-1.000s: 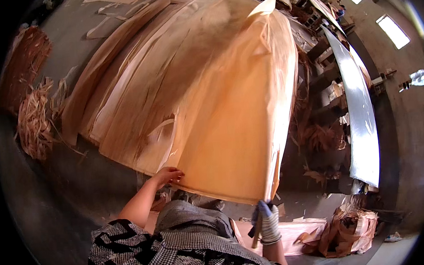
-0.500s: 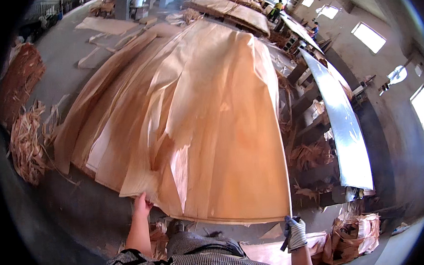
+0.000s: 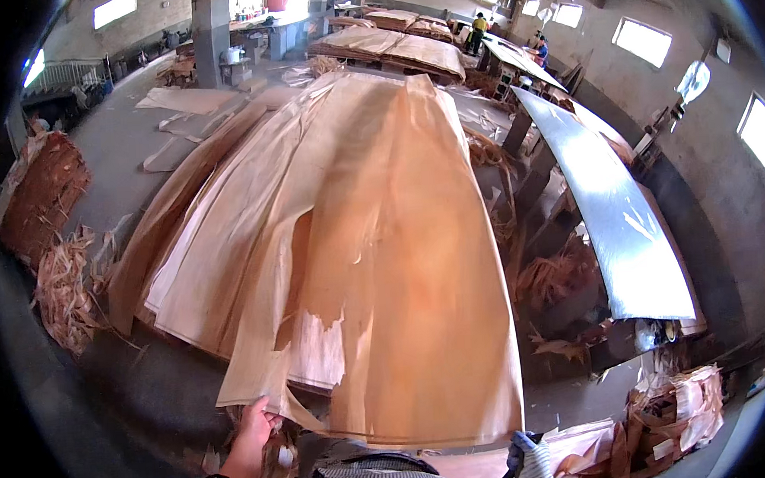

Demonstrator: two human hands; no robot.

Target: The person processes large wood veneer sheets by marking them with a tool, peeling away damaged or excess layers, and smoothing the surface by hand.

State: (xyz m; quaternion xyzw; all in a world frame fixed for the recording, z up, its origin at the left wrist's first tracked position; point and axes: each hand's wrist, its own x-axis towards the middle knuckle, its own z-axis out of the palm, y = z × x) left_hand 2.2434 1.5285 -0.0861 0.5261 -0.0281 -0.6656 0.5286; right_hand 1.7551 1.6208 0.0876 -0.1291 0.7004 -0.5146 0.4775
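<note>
A large, thin sheet of wood veneer (image 3: 419,280) spreads out in front of me, torn near its lower left part. My bare left hand (image 3: 258,423) pinches its near left corner. At the near right corner my right hand (image 3: 529,458), in a striped grey-and-white glove, grips the edge; a dark object, too unclear to name, sticks out beside the fingers. Under and to the left of this sheet lie more veneer sheets (image 3: 202,257), overlapping lengthwise. A paler piece shows through the tear.
On the right stands a long shiny metal-topped table (image 3: 615,218), with veneer scraps (image 3: 562,277) beneath. Bundled scraps (image 3: 669,423) lie near right; a brown stack (image 3: 47,196) and shredded strips (image 3: 65,290) sit left. Veneer stacks (image 3: 390,48) and two people (image 3: 479,31) are farther back.
The sheet's near edge has come closer to me, with both hands lower in view. Its ripples have flattened and the tear has opened wider. My view has tipped up.
</note>
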